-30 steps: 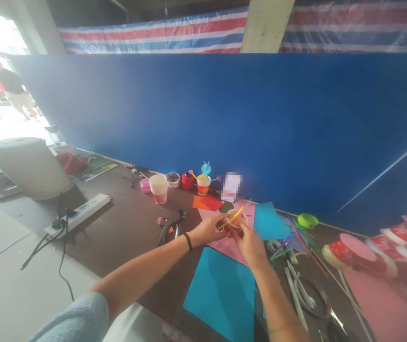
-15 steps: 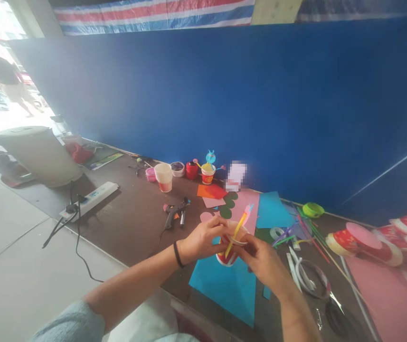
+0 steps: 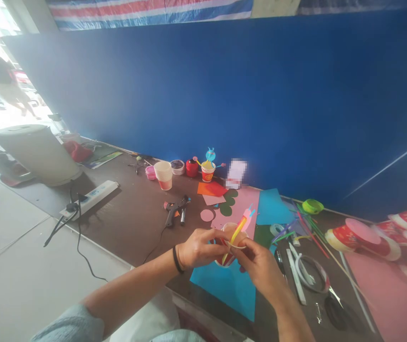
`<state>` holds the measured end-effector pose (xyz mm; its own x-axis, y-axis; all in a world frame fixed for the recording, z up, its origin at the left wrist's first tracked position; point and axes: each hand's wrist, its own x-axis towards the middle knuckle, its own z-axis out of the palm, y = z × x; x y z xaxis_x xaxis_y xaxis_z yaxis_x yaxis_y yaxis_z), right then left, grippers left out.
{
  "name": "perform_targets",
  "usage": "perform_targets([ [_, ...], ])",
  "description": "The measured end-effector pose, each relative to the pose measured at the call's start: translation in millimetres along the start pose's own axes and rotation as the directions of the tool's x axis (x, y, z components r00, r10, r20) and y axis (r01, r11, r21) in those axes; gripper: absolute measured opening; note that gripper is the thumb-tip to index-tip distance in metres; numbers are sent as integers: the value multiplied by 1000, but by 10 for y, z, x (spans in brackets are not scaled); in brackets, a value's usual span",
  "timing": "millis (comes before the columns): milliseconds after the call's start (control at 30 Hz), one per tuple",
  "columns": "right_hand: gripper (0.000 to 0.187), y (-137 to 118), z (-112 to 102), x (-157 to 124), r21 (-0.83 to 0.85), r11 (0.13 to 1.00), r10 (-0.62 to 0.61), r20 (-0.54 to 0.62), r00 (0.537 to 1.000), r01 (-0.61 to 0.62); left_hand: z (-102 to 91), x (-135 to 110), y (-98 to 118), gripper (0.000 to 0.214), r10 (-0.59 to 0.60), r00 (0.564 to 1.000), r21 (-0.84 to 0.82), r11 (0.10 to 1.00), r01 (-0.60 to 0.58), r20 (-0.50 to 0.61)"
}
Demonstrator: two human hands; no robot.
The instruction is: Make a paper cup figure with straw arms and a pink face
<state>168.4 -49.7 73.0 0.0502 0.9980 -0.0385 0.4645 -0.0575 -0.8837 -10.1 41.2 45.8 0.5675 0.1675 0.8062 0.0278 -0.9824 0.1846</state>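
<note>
Above a blue paper sheet point(image 3: 224, 289), a red-and-white paper cup point(image 3: 224, 260) is between my two hands. A yellow-orange strip point(image 3: 238, 231) with a pink and blue tip slants across the cup's rim. My left hand point(image 3: 200, 248) is closed on the cup's left side, its fingertips near the strip. My right hand point(image 3: 260, 263) pinches the rim from the right, thumb close to the strip. The fingers partly hide where strip and cup meet, so I cannot tell whether they are joined.
A glue gun point(image 3: 175, 210) lies left of the paper sheets. Stacked cups point(image 3: 163, 175) and a decorated cup point(image 3: 208, 172) stand behind. Scissors point(image 3: 336, 304), white tape rolls and coloured pipe cleaners lie right. A power strip point(image 3: 92, 199) and large pale container point(image 3: 42, 156) are left.
Both hands have shifted slightly downward with the cup. My left fingers have lowered along the rim toward the strip, uncovering a pink paper circle behind them.
</note>
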Motion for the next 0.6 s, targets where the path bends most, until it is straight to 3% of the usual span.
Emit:
perform_targets([
  [133,31,28,26,10,-8,1000,-7,-19,1000,7,19,-9,-8,6,42,999,39,998,-43,9],
  [600,20,105,88,-43,-325,943,-69,8,998,68,72,-166,-34,13,-88,978,1,996,89,190],
])
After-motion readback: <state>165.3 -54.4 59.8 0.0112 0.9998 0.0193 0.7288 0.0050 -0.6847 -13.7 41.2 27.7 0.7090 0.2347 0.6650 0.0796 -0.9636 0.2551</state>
